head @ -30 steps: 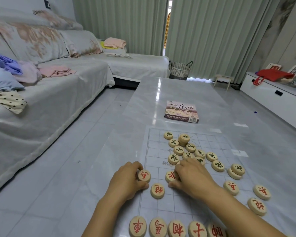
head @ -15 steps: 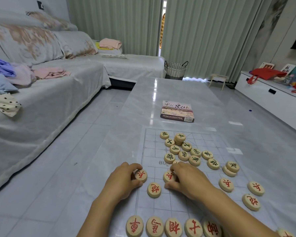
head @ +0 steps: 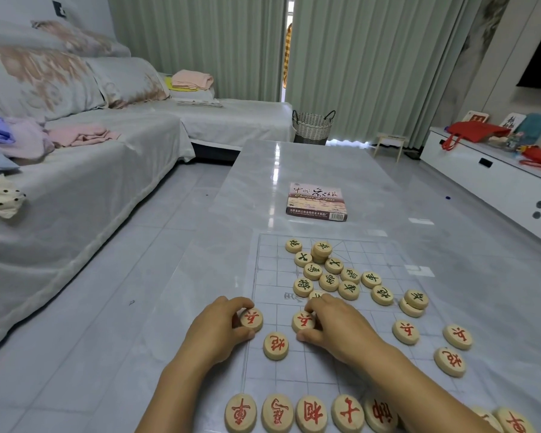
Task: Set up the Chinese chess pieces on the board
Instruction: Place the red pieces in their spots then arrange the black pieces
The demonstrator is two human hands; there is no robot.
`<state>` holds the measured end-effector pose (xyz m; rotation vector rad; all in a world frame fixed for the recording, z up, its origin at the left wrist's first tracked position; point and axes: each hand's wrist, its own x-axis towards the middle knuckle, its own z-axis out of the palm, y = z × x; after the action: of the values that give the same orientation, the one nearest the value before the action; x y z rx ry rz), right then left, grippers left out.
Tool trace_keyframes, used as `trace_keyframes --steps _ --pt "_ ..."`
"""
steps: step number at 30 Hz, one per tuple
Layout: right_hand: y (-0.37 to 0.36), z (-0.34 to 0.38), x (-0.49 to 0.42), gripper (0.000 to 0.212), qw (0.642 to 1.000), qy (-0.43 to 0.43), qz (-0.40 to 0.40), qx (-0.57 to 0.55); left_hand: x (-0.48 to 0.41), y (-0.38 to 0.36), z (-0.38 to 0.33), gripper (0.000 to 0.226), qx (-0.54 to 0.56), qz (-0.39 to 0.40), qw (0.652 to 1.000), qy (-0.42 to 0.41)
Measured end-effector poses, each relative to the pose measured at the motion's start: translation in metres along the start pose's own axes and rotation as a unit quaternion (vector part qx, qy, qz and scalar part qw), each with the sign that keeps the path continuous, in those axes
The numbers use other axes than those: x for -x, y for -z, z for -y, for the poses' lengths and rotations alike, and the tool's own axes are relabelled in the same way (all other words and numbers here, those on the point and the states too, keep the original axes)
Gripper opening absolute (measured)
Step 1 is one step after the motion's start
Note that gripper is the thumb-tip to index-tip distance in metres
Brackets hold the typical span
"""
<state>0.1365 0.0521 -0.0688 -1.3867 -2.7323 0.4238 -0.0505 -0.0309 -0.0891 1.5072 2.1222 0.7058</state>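
A clear plastic chess board (head: 384,260) with a faint grid lies on the grey table. My left hand (head: 217,331) pinches a red soldier piece (head: 252,319) at the board's left edge. My right hand (head: 341,328) pinches another red soldier piece (head: 303,321) a little to the right. A red cannon piece (head: 275,345) lies between my hands. A row of red pieces (head: 297,412) lines the near edge. Several black-lettered pieces (head: 328,273) are heaped mid-board. Three red pieces (head: 450,361) lie loose on the right.
The chess set's box (head: 316,201) lies flat on the table beyond the board. A covered sofa (head: 75,170) with folded clothes runs along the left. A woven basket (head: 312,127) stands past the table's far end, and a white cabinet (head: 494,179) stands at the right.
Both hands stay on their red soldier pieces with almost no movement. The camera has shifted slightly, so the scene sits a little differently in view.
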Motion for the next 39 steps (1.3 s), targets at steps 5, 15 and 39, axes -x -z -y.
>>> trace_keyframes --steps 5,15,39 --pt "-0.001 0.001 -0.001 0.044 1.0 0.006 -0.001 0.007 0.0 0.001 -0.001 0.044 -0.005 0.002 1.0 -0.003" --pt "0.001 0.001 0.0 0.049 1.0 0.022 0.009 0.002 0.0 0.003 0.0 0.045 -0.005 0.015 1.0 -0.004" --pt "0.051 -0.149 0.03 0.048 0.981 -0.174 -0.086 -0.019 -0.015 0.0 -0.021 0.022 0.133 -0.187 0.972 -0.051"
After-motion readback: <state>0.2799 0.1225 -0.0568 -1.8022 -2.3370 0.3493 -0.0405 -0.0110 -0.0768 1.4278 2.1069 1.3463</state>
